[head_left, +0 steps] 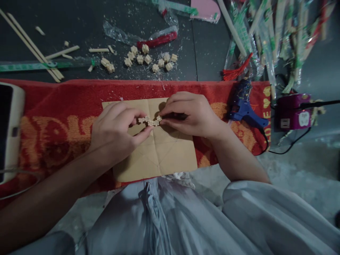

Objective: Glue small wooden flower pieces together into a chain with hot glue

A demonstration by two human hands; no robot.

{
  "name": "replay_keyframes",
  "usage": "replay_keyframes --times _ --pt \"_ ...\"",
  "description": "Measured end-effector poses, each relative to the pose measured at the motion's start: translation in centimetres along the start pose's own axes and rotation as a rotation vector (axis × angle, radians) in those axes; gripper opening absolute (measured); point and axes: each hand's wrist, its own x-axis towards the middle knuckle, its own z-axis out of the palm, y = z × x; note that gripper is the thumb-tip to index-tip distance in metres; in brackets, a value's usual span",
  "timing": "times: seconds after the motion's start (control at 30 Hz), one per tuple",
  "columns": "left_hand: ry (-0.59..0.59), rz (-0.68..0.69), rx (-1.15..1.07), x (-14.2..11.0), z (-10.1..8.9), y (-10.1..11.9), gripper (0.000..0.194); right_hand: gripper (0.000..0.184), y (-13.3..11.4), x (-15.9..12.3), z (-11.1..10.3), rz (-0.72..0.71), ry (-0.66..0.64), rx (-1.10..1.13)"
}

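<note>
A small chain of joined pale stick-bundle pieces (152, 121) is held between both hands, just over a creased brown paper sheet (159, 159) with faint drawn lines. My left hand (117, 127) pinches its left part between thumb and fingers. At the right end, my right hand (190, 113) grips it with the fingertips. Similar loose flower-shaped pieces (140, 59) lie in a group beyond the towel. To the right of my right hand a blue glue gun (243, 106) rests on the red towel (71, 95).
A purple power block (293, 113) with cables sits at the right. Plastic-wrapped sticks (271, 39) crowd the upper right, near a red tassel (237, 71). Long thin sticks (32, 44) lie upper left. A phone (10, 131) is at the left edge.
</note>
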Motion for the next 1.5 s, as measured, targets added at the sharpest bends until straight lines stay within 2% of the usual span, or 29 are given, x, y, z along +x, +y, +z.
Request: replay_keyframes --times 0.13,0.33,0.53,0.77,0.97,1.07,1.17,1.3,1.5 --pt "0.019 0.020 -0.004 0.0 0.1 0.0 0.005 0.018 -0.1 0.1 -0.1 0.001 -0.013 -0.021" --pt "0.111 0.087 0.034 -0.2 1.0 -0.3 0.008 0.016 -0.1 0.1 0.0 -0.034 0.022 -0.010" --pt "0.132 0.127 0.027 -0.1 1.0 -0.3 0.010 0.017 0.0 0.0 0.0 -0.035 0.001 -0.002" --pt "0.023 0.046 -0.004 0.0 0.4 -0.2 0.004 0.016 -0.1 -0.1 0.0 -0.017 0.006 0.016" --pt "0.017 0.026 -0.036 -0.1 0.4 -0.1 0.008 0.018 -0.2 0.1 0.0 -0.025 -0.001 -0.002" --pt "0.035 0.032 -0.007 -0.2 0.6 0.0 0.004 0.020 -0.1 0.1 0.0 -0.026 -0.006 -0.019" --pt "0.055 0.048 0.042 -0.1 0.7 0.0 0.008 0.021 -0.1 0.1 0.0 -0.025 -0.017 -0.032" --pt "0.038 0.077 0.057 0.0 0.5 0.0 0.008 0.022 -0.1 0.1 0.1 -0.029 -0.022 -0.044" --pt "-0.011 0.030 0.047 0.1 0.1 0.2 0.003 0.022 0.0 0.0 0.1 -0.021 -0.020 -0.024"
